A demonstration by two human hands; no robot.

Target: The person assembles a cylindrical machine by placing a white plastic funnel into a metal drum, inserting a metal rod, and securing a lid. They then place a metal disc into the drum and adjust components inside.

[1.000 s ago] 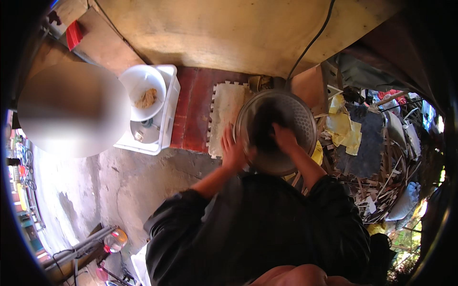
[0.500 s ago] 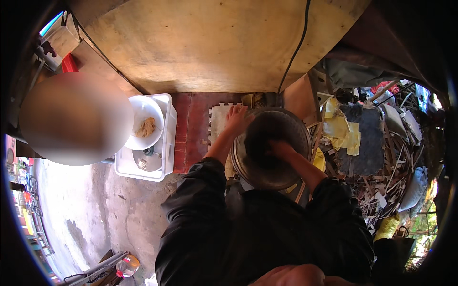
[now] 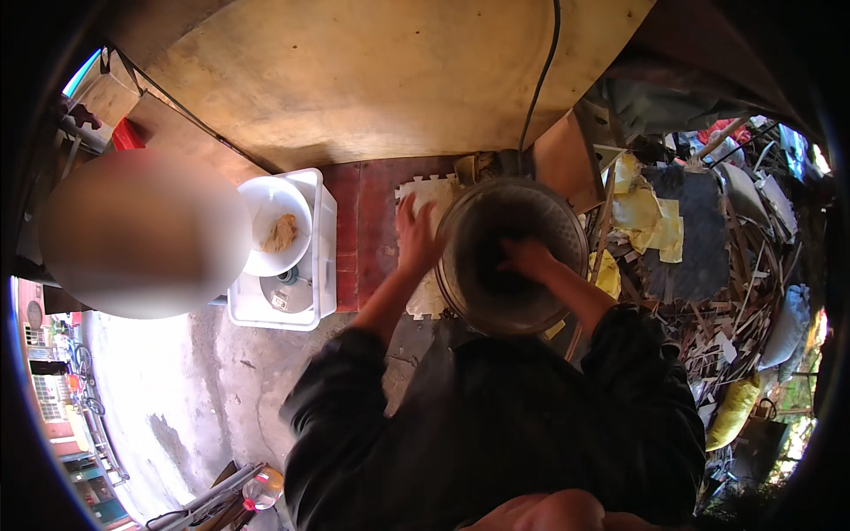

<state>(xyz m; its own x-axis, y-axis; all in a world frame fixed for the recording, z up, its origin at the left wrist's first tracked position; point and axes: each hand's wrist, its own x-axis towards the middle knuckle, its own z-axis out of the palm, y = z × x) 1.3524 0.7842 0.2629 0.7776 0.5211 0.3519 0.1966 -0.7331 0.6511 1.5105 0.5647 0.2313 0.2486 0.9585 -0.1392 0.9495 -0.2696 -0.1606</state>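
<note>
A wide, round metal pot (image 3: 571, 226) stands in front of me, its inside dark and hard to make out. My right hand (image 3: 529, 258) reaches down into it with thumb and fingers apart, and I see nothing held in them. Just left of the pot's rim hovers my left hand (image 3: 421, 234), fingers spread and holding nothing. Under that hand lies a pale foam mat (image 3: 431, 296) with a toothed edge, partly covered by the pot.
To the left, a white plastic bin (image 3: 326, 252) holds a white bowl (image 3: 252, 208) with a tan clump (image 3: 282, 233) inside. Behind stands a plywood panel (image 3: 372, 88) with a black cable (image 3: 542, 80). Scrap wood (image 3: 708, 327) is heaped at the right.
My left hand has come away from the pot's far-left rim, moving left and nearer. My right hand shows more clearly inside the pot, its fingers now apart.
</note>
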